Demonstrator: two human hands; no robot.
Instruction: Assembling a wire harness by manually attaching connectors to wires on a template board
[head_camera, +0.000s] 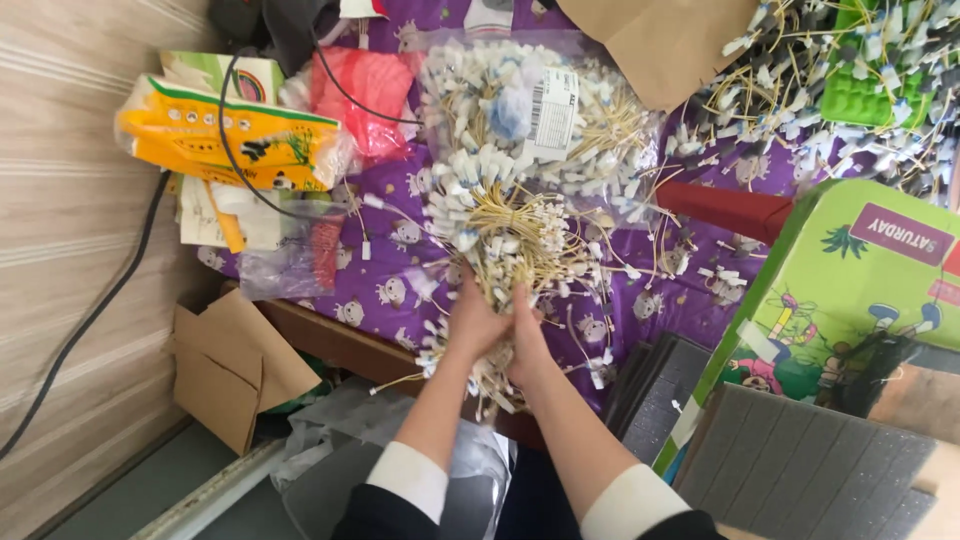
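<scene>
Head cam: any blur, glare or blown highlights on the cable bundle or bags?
Head view: even daylight, soft shadows. The bundle of yellow cables with white connectors is slightly soft, and so are the left hand and right hand gripping it. Mild glare on the clear bag of connectors. The white connectors look close to washed out.

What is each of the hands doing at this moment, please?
Left hand: closed on the bundle of yellow cables with white connectors.
Right hand: closed on the same bundle.

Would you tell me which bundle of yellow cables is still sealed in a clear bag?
The far bundle, bagged with a white label; the hands hold the loose bundle.
</scene>
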